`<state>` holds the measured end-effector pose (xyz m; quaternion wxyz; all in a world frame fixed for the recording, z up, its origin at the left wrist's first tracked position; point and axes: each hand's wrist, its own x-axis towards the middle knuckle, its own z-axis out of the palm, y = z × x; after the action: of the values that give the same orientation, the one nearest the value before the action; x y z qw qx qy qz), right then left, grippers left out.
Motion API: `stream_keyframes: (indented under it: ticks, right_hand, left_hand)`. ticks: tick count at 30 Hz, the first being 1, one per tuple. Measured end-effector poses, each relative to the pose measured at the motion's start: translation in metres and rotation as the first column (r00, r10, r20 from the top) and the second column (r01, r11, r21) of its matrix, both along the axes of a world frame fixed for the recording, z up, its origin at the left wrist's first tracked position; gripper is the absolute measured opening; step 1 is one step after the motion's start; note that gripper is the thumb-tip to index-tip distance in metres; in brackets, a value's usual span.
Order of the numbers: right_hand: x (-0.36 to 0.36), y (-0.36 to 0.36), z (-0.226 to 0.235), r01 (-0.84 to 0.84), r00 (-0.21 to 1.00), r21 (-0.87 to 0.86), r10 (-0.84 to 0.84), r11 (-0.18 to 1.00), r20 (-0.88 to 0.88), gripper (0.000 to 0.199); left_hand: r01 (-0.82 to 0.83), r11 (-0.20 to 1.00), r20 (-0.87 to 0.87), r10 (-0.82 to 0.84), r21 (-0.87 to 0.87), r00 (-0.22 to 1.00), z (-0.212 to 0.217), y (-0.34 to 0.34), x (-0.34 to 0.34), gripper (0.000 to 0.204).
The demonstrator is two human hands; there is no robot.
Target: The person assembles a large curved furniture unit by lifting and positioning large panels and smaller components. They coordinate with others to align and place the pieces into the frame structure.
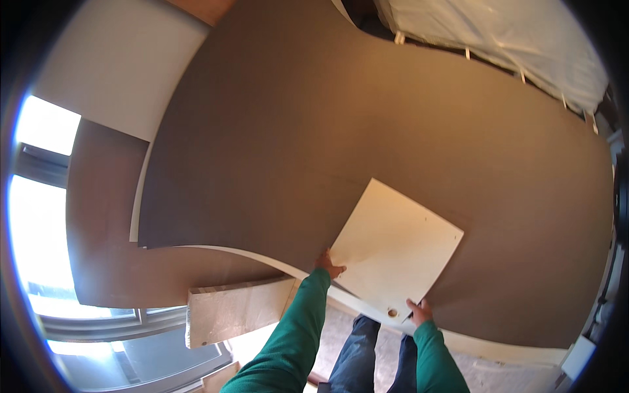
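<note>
A square cream-white panel (396, 242) lies tilted over the large brown sheet (295, 131), close to its near edge. One round hole shows near the panel's near corner, and small marks dot its far right side. My left hand (328, 265) is closed on the panel's left edge, thumb on top. At the lower right edge, beside the hole, my right hand (420, 312) grips the same panel, also with the thumb over it. The fingers under the panel are hidden. A thin dark line shows by my right thumb; what it is, I cannot tell.
Clear plastic sheeting (504, 46) covers something at the far right, with pale tabs along the brown sheet's edge. A pale wrapped slab (236, 311) stands at the lower left. Beyond it are brown boards (105, 216) and bright windows (39, 223).
</note>
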<state>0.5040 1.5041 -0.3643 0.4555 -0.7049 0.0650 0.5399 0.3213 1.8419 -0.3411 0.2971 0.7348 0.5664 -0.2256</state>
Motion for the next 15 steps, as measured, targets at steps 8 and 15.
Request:
stream_keyframes:
  ticks: [8, 15]
  right_hand:
    - [0.027, -0.113, 0.008, -0.182, 0.982, -0.341, 0.189, 0.922, -0.013, 0.059]
    - [0.012, -0.252, 0.054, 0.075, 0.975, -0.238, -0.021, 0.968, 0.222, 0.033]
  left_hand:
    - [-0.089, 0.983, 0.383, 0.022, 0.158, 0.924, 0.153, 0.001, 0.012, 0.031]
    - [-0.619, 0.613, 0.848, -0.176, 0.491, 0.499, 0.417, 0.080, -0.039, 0.005]
